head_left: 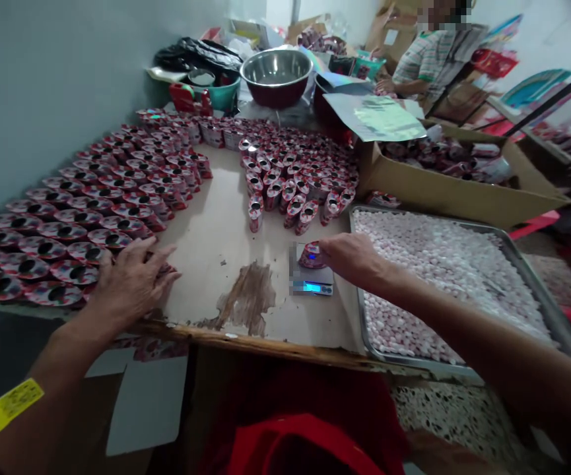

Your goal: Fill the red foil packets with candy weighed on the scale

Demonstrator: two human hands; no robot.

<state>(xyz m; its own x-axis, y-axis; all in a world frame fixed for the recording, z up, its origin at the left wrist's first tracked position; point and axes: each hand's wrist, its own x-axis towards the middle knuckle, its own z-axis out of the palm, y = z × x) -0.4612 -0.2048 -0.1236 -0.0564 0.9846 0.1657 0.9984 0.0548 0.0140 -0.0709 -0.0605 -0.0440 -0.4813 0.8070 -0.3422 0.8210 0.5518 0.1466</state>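
Observation:
My left hand (129, 280) lies flat, fingers spread, on the near end of several rows of open red pouches (67, 218) along the wall side of the worn board. My right hand (352, 257) reaches from the right and grips a red pouch (311, 255) that sits on a small digital scale (311, 277) with a blue lit display. A metal tray (527, 264) full of small white and pink candies lies right beside that hand. A second group of upright red pouches (298, 175) stands beyond the scale.
A cardboard box (443, 191) with more packets sits behind the tray. A steel bowl (276, 74), a teal tub and bags crowd the far end. Another person in a striped shirt (426, 63) sits at the back right. The board's front edge (245, 340) is chipped.

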